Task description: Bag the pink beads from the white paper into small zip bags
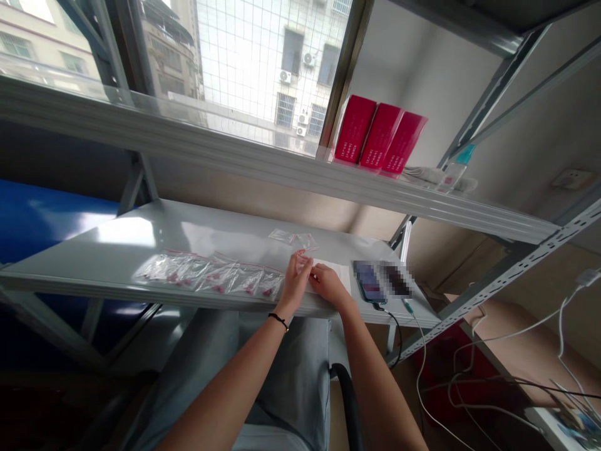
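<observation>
My left hand (295, 282) and my right hand (328, 283) meet over the near edge of a white metal shelf (141, 235). Both pinch a small clear zip bag (305, 258) between their fingertips. A row of several clear zip bags (211, 275) with small pink pieces inside lies on the shelf just left of my left hand. Two more small clear bags (295, 238) lie farther back. A white sheet (339, 270) sits under my right hand. A black band circles my left wrist.
Two phones (382, 280) lie right of my hands, with cables hanging off the shelf. Three red boxes (380, 141) stand on the upper ledge by the window. A black chair arm (350, 401) is by my lap. Loose white cables trail at right.
</observation>
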Available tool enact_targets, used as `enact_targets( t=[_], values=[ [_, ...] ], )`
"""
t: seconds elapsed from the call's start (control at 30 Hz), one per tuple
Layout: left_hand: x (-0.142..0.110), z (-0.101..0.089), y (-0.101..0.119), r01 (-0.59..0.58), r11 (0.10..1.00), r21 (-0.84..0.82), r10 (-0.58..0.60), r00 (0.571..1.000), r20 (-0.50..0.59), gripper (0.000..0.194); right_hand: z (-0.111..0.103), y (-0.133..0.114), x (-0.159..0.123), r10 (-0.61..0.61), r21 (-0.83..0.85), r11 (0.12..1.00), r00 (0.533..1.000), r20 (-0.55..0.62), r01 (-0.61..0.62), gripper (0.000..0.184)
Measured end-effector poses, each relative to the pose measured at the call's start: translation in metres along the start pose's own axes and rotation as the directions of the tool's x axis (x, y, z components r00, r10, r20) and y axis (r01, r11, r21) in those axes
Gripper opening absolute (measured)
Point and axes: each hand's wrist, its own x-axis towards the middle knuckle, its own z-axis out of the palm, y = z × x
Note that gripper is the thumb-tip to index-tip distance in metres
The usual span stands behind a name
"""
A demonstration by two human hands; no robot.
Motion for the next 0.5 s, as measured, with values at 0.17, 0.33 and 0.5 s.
enact_targets(
  t=[0.17, 0.33, 0.5],
  values=[
    [-0.001, -0.001, 0.001, -0.022, 1.0, -0.003, 0.022, 1.0, -0.002, 0.042, -0.001, -0.006, -0.004, -0.002, 0.097, 0.995, 0.998, -0.059, 0.008, 0.011],
    [-0.002, -0.002, 0.002, -0.027, 1.0, 0.0, 0.027, 1.0, 0.001, 0.043, -0.028, 0.002, 0.0, 0.062, 0.213, 0.977, 0.97, -0.235, -0.011, 0.019],
    [-0.003, -0.004, 0.004, -0.058, 0.997, 0.045, 0.056, 0.998, 0.031, 0.04, -0.061, -0.012, 0.019, 0.096, 0.357, 0.933, 0.932, -0.349, 0.038, 0.031]
  ],
)
